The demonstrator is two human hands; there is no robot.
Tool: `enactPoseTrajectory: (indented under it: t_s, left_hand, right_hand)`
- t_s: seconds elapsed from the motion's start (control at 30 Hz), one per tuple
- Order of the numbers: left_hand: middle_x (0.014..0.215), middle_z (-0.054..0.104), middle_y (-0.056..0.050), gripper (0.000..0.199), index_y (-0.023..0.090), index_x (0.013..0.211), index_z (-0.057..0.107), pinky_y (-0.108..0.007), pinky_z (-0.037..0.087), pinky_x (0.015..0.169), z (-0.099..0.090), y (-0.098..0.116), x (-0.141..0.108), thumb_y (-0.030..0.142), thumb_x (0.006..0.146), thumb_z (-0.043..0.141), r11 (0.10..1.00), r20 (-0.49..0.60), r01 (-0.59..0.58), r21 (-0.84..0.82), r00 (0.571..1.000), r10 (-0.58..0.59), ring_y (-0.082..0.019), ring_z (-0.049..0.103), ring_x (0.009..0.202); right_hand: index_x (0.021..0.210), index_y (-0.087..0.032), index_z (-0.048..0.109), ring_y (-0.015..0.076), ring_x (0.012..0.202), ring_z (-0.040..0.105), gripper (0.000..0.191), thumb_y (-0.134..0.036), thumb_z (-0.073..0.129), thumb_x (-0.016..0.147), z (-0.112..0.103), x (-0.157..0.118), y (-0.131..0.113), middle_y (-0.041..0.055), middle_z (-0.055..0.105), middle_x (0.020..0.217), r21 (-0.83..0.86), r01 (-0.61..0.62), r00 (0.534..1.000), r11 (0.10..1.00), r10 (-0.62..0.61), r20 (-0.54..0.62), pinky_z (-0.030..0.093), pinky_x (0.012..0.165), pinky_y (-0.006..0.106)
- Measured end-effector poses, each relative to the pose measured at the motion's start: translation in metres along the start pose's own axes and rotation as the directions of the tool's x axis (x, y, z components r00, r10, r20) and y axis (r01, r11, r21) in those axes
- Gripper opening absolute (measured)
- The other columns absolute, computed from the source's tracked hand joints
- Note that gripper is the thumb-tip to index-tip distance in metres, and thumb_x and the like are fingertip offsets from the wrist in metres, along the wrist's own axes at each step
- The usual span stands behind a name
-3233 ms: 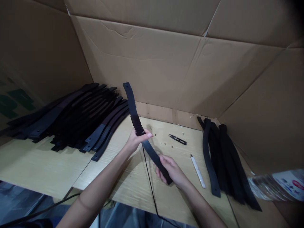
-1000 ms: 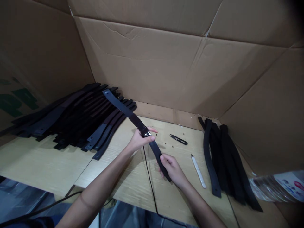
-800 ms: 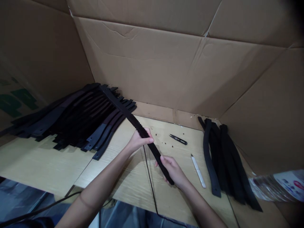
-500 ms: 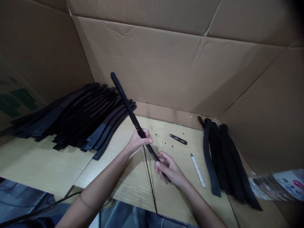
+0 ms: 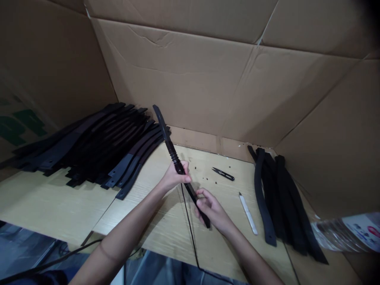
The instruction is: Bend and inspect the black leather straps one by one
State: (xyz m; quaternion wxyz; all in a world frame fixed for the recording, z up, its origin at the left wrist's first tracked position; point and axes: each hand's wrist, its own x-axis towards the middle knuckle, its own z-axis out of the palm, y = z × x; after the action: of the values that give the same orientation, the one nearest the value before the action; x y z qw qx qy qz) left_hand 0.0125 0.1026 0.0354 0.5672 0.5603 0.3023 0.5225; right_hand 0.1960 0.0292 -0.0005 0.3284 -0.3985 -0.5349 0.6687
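Observation:
A long black curved strip (image 5: 162, 120) slants up and away over the table, with black cord wound in coils round its middle. My left hand (image 5: 177, 174) is closed round it just below the coils, thumb laid across. Lower down, my right hand (image 5: 208, 204) grips the strip near its close end between thumb and fingers. From my left hand a thin black cord (image 5: 188, 221) hangs down over the table's front edge. Thread snips (image 5: 223, 173) and a white pen-like tool with a dark tip (image 5: 248, 213) lie right of my hands.
A big pile of similar black strips (image 5: 97, 146) lies on the left; several more (image 5: 282, 198) lie on the right. A clear plastic bottle (image 5: 350, 231) lies at the right edge. Cardboard walls (image 5: 184, 75) enclose the back and sides. Small dark scraps dot the table (image 5: 219, 245).
The strip has rolled about its length in my hands, now showing a different side. Its far end has moved right and a little down. Both hands stay in nearly the same place.

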Motion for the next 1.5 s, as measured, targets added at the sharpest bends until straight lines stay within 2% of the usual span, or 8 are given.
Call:
enactPoseTrajectory:
  t_s: [0.17,0.33,0.63,0.87,1.0,1.1,1.27,1.5]
  left_hand:
    - [0.048,0.037,0.006,0.056,0.017,0.051,0.046,-0.023,0.023,0.048,-0.002,-0.003,0.002,0.058,0.043,0.084,0.999,-0.056,-0.031,0.025,0.998,0.033,-0.008,0.033,0.048]
    - [0.068,0.059,-0.001,0.047,0.016,0.083,0.073,-0.026,0.035,0.059,0.0,0.007,0.0,0.052,0.054,0.082,0.979,-0.076,-0.058,0.193,0.994,0.074,-0.015,0.051,0.066]
    - [0.054,0.048,0.003,0.049,0.016,0.058,0.055,-0.024,0.028,0.051,-0.001,0.0,-0.003,0.058,0.052,0.078,0.992,-0.017,-0.014,0.125,1.0,0.016,-0.011,0.041,0.053]
    - [0.048,0.026,0.006,0.05,0.019,0.047,0.034,-0.025,0.019,0.05,-0.002,-0.002,-0.001,0.05,0.065,0.07,0.98,-0.188,-0.048,0.192,0.978,0.085,-0.008,0.026,0.049]
    - [0.053,0.048,0.002,0.033,0.016,0.055,0.057,-0.025,0.033,0.054,0.004,0.008,0.0,0.042,0.063,0.075,0.976,-0.28,0.003,0.216,0.958,0.058,-0.011,0.044,0.055]
    - [0.066,0.063,-0.003,0.032,0.013,0.074,0.071,-0.025,0.039,0.058,0.009,0.012,0.0,0.041,0.062,0.077,0.98,-0.226,0.047,0.193,0.974,-0.002,-0.014,0.053,0.062]
    - [0.06,0.057,0.0,0.033,0.012,0.075,0.072,-0.023,0.034,0.053,0.007,0.009,-0.001,0.043,0.065,0.076,0.989,-0.179,0.052,0.14,0.983,-0.026,-0.011,0.047,0.055]
    - [0.049,0.041,0.006,0.04,0.011,0.077,0.069,-0.021,0.021,0.046,0.005,0.006,0.001,0.049,0.065,0.076,0.996,-0.039,0.046,0.074,0.998,-0.044,-0.006,0.031,0.046]
  right_hand:
    - [0.09,-0.022,0.042,0.0056,0.044,0.048,0.04,-0.058,0.059,0.083,0.002,0.001,0.003,-0.0041,0.058,0.076,-0.021,0.069,0.997,0.997,-0.068,0.038,0.035,0.042,0.018]
    - [0.083,-0.017,0.054,0.0075,0.045,0.051,0.049,-0.066,0.05,0.084,-0.002,0.001,0.002,-0.0003,0.059,0.072,0.007,0.022,1.0,1.0,-0.022,-0.012,0.039,0.043,0.02]
    - [0.088,-0.015,0.059,0.008,0.032,0.042,0.059,-0.073,0.052,0.076,-0.003,-0.004,-0.005,-0.0057,0.049,0.043,0.035,-0.159,0.984,0.987,0.162,-0.08,0.029,0.032,0.017]
    - [0.096,-0.023,0.043,0.0033,0.032,0.035,0.043,-0.053,0.067,0.076,-0.002,-0.001,-0.002,-0.0104,0.054,0.057,-0.01,-0.001,1.0,1.0,0.002,0.031,0.024,0.032,0.014]
    - [0.08,-0.019,0.047,0.002,0.033,0.038,0.04,-0.057,0.056,0.084,-0.004,0.002,-0.002,-0.0062,0.054,0.062,-0.043,0.065,0.997,0.997,-0.067,-0.036,0.024,0.033,0.015]
    - [0.07,-0.016,0.052,0.0031,0.032,0.039,0.052,-0.066,0.054,0.08,-0.003,0.003,-0.004,-0.0058,0.049,0.054,-0.04,0.037,0.993,0.999,-0.041,-0.112,0.025,0.033,0.017]
    - [0.07,-0.018,0.052,0.0058,0.03,0.039,0.053,-0.069,0.062,0.071,-0.001,0.002,-0.004,-0.0085,0.043,0.042,0.063,-0.046,0.973,0.997,0.059,-0.223,0.026,0.029,0.016]
    - [0.089,-0.019,0.051,0.0036,0.026,0.024,0.039,-0.056,0.062,0.081,-0.007,-0.001,-0.006,-0.012,0.042,0.037,0.305,0.025,0.996,0.952,0.002,-0.087,0.018,0.026,0.013]
